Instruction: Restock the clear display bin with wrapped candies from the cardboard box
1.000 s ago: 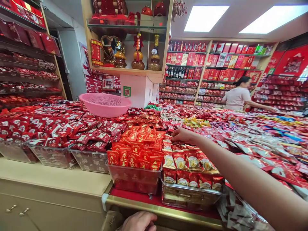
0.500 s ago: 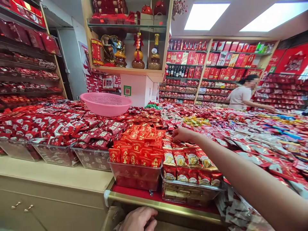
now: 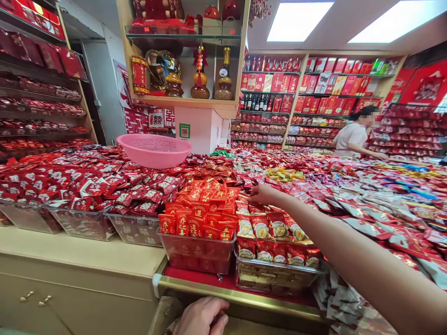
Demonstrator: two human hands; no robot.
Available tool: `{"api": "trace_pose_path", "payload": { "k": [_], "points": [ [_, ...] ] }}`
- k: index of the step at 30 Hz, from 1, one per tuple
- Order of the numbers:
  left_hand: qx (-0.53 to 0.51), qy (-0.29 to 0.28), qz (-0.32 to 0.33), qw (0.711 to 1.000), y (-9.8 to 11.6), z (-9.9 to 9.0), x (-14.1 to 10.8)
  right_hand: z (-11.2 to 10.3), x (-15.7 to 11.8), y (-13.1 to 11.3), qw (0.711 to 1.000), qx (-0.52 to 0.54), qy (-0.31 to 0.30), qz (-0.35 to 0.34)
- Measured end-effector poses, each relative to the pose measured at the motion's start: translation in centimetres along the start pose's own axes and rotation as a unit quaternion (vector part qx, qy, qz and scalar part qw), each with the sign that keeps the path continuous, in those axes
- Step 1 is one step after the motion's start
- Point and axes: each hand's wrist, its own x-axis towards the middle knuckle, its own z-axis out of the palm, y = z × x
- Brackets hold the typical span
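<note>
My right hand (image 3: 263,194) reaches over a clear bin (image 3: 279,274) stacked with red-and-gold durian candy packets (image 3: 279,230). Its fingers are bent down and drawn together at the back rows of packets; whatever lies between the fingertips is hidden. Low in the view, my left hand (image 3: 203,317) rests with curled fingers just below the gold-coloured counter edge (image 3: 237,289), and nothing shows in it. To the left of the durian bin stands another clear bin (image 3: 197,253), heaped with bright red packets with gold characters (image 3: 199,214).
More clear bins of dark red packets (image 3: 136,228) line the cream counter (image 3: 80,253). A pink plastic basket (image 3: 155,160) sits on the packets behind. Loose white-and-red packets (image 3: 384,218) spread to the right. Another person (image 3: 352,135) stands at the far right. A display shelf (image 3: 188,100) overhangs the middle.
Both my hands stay almost where they were, with only a slight shift of the view. The other person's outstretched arm has drawn back a little to the left.
</note>
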Motion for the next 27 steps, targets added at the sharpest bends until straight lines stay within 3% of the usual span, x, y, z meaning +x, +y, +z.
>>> {"api": "trace_pose_path", "payload": {
  "k": [3, 6, 8, 10, 12, 14, 16, 18, 21, 23, 24, 27],
  "points": [
    [-0.005, 0.008, -0.001, 1.000, 0.0, 0.0, 0.1, -0.3, 0.1, 0.1, 1.000, 0.004, 0.021, 0.001],
    [-0.014, 0.031, 0.003, 0.999, 0.1, 0.1, 0.0, -1.7, -1.6, -1.0, 0.996, 0.011, 0.091, 0.005],
    [-0.020, 0.043, 0.004, 0.999, 0.3, 0.2, -0.1, -2.6, -4.8, -2.5, 0.984, 0.039, 0.175, -0.021],
    [-0.030, 0.052, -0.003, 0.998, 0.5, 0.2, -0.2, -2.1, -9.6, -4.3, 0.964, 0.088, 0.231, -0.095],
    [-0.052, 0.065, -0.004, 0.997, 0.9, 0.1, -0.3, 0.4, -15.2, -5.7, 0.959, 0.118, 0.173, -0.188],
    [-0.103, 0.082, 0.017, 0.991, 1.4, 0.0, -0.5, 4.7, -20.5, -6.0, 0.960, 0.119, 0.016, -0.255],
    [-0.177, 0.086, 0.020, 0.980, 2.2, -0.2, -1.0, 10.2, -25.1, -5.2, 0.953, 0.113, -0.147, -0.241],
    [-0.220, 0.023, 0.011, 0.975, 3.2, -0.1, -2.1, 15.6, -28.7, -4.0, 0.947, 0.075, -0.259, -0.172],
    [-0.163, -0.195, 0.048, 0.966, 4.4, 0.9, -4.6, 21.7, -32.3, -2.5, 0.945, -0.006, -0.291, -0.147],
    [-0.073, -0.319, 0.063, 0.943, 4.5, 2.5, -6.5, 23.8, -33.5, -2.2, 0.950, -0.032, -0.255, -0.176],
    [-0.028, -0.352, 0.061, 0.934, 4.3, 3.5, -7.2, 24.4, -33.8, -2.3, 0.953, -0.044, -0.235, -0.185],
    [0.101, -0.355, 0.060, 0.928, 3.4, 6.5, -8.2, 24.7, -33.5, -2.8, 0.959, -0.087, -0.194, -0.185]
  ]
}}
